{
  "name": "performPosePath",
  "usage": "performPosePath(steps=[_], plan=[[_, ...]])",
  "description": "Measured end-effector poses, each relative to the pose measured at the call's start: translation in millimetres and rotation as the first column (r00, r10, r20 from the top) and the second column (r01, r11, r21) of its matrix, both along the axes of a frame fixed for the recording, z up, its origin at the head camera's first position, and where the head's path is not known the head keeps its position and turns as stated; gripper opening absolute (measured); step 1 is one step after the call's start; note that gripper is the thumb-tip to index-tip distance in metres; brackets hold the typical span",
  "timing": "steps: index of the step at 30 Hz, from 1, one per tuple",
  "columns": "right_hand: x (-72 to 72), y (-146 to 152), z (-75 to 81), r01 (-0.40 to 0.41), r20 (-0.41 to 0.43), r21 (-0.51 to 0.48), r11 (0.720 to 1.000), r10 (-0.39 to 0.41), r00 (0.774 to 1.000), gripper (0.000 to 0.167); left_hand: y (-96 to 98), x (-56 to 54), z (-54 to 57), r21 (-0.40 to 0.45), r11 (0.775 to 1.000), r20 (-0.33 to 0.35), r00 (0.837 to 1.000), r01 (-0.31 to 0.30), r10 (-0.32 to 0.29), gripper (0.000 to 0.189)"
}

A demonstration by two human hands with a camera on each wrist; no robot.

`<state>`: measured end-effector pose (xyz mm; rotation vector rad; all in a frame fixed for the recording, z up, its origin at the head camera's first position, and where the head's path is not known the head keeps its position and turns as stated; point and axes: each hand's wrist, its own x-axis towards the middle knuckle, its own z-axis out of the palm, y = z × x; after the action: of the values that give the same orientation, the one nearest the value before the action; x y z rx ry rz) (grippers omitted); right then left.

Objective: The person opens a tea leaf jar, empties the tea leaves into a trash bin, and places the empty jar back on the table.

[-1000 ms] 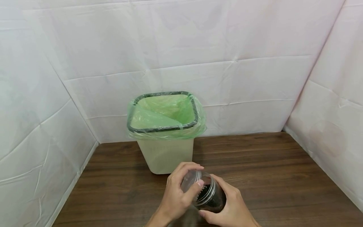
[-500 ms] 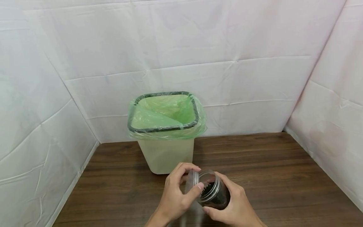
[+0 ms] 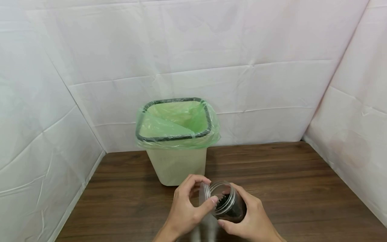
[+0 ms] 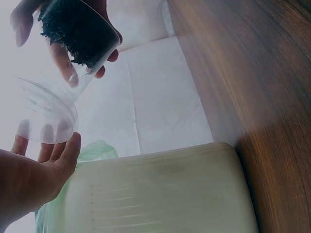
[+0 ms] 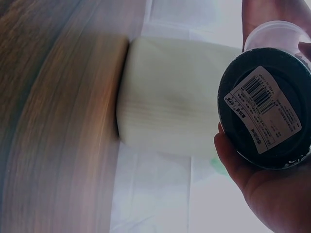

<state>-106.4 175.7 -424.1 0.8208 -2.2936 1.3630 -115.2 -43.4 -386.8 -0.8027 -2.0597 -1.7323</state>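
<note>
My right hand (image 3: 254, 215) grips a clear plastic jar (image 3: 239, 209), tilted with its threaded mouth toward the left. Dark flaky bits (image 4: 80, 31) fill its lower part, as the left wrist view shows. In the right wrist view, a white barcode label (image 5: 265, 109) is stuck to the jar's base. My left hand (image 3: 184, 211) pinches a clear round lid (image 3: 204, 195) with a ridged rim, thumb on the near side and fingers on the far side. The lid stands on edge just left of the jar's mouth; whether they touch I cannot tell.
A cream bin (image 3: 176, 164) stands upright behind my hands on the dark wooden table (image 3: 287, 188). Its dark rim frame (image 3: 164, 138) holds a green bag (image 3: 196, 116), folded over the outside. White cloth (image 3: 196, 53) hangs at the back and both sides.
The jar in my right hand has shifted slightly right, widening the gap to the lid. My left hand has moved a little left, and the lid has turned more on edge. The bin stays put.
</note>
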Motion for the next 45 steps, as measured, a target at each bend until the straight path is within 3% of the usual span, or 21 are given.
performPosePath(steps=[5, 12, 19, 29, 40, 45], plan=[[-1.0, 2, -0.1, 0.009, -0.017, -0.014, 1.000, -0.009, 1.000, 0.085, -1.2, -0.8, -2.0, -0.012, 1.000, -0.016, 1.000, -0.023, 0.023, 0.029], [-0.2, 5, -2.0, 0.021, -0.057, -0.014, 1.000, -0.022, 0.998, 0.086, -1.4, 1.7, -4.1, -0.026, 0.999, 0.087, 0.996, -0.030, 0.032, 0.032], [-0.6, 9, -0.8, 0.048, -0.014, -0.004, 0.999, -0.048, 0.999, 0.086, -1.6, 2.0, -4.8, -0.030, 0.998, 0.150, 0.987, -0.051, 0.055, 0.034], [-2.9, 13, 0.4, 0.064, -0.002, 0.017, 0.998, -0.064, 0.998, 0.086, -4.5, 1.2, -7.1, -0.071, 0.992, 0.165, 0.980, -0.101, 0.112, 0.037], [-4.5, 15, -2.0, 0.077, -0.012, 0.021, 0.997, -0.076, 0.997, 0.087, -5.2, -0.1, -12.0, -0.055, 0.993, 0.172, 0.979, -0.100, 0.108, 0.041], [-3.4, 16, -0.6, 0.079, 0.022, 0.012, 0.997, -0.079, 0.997, 0.085, -5.3, -0.6, -13.2, -0.066, 0.992, 0.163, 0.980, -0.105, 0.115, 0.041]])
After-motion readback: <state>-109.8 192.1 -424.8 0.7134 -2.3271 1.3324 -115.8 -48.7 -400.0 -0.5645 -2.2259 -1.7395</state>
